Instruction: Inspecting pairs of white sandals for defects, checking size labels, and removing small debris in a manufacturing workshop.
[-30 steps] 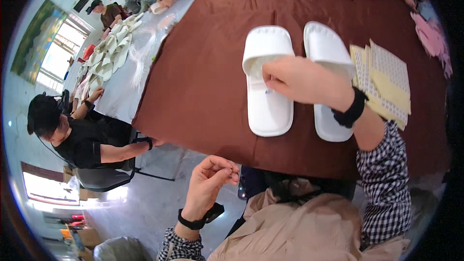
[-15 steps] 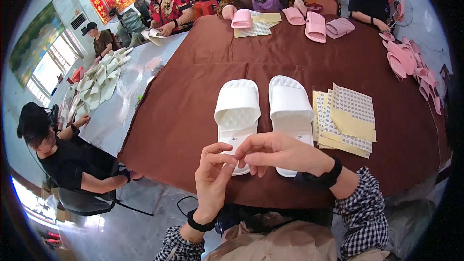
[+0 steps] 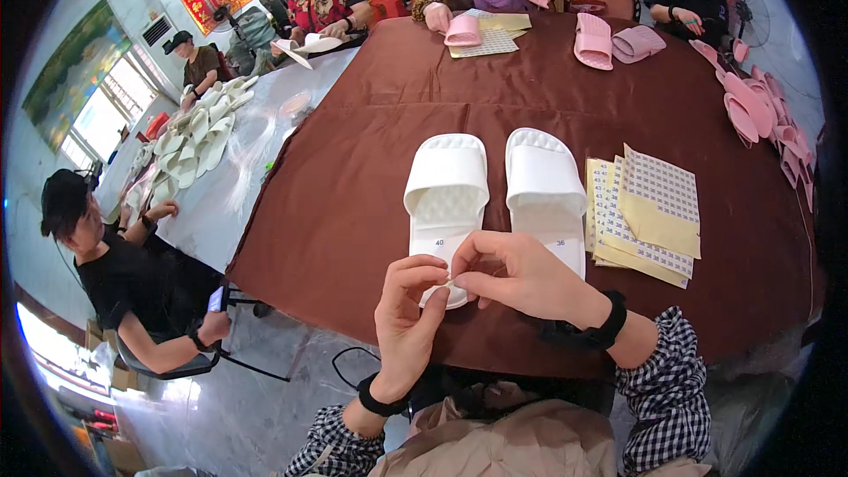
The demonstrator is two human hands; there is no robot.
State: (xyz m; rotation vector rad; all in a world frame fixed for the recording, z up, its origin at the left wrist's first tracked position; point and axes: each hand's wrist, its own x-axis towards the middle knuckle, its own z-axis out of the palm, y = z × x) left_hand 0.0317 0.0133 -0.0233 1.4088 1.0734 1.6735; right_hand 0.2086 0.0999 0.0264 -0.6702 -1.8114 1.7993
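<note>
The fingers point(image 3: 459, 276) of both hands meet in a pinch over the heel of the left white slipper point(image 3: 444, 208); the right hand point(image 3: 517, 276) comes across from the right with thumb and forefinger closed together, and the left hand point(image 3: 408, 318) rises from below with its fingertips pressed up against them; between them there seems to be a small white sticker, though it is too small to be sure of, and which hand has the firmer hold I cannot tell. The pinch sits right at the slipper's heel, where a small size label already shows on the insole, so the hands are likely held there to work at that spot; the right white slipper point(image 3: 545, 190) lies just beside its mate, toes pointing away, bearing a like label at its heel. Just to the right of the pair lies a stack of yellow-backed sticker sheets point(image 3: 649, 216), fanned out within easy reach of the right hand. All of this rests on the brown-covered table point(image 3: 353, 177); farther off, pink slippers point(image 3: 594, 40) lie near other people seated at the far edge, and more white slippers point(image 3: 194, 137) are heaped on a neighbouring table to the left.
</note>
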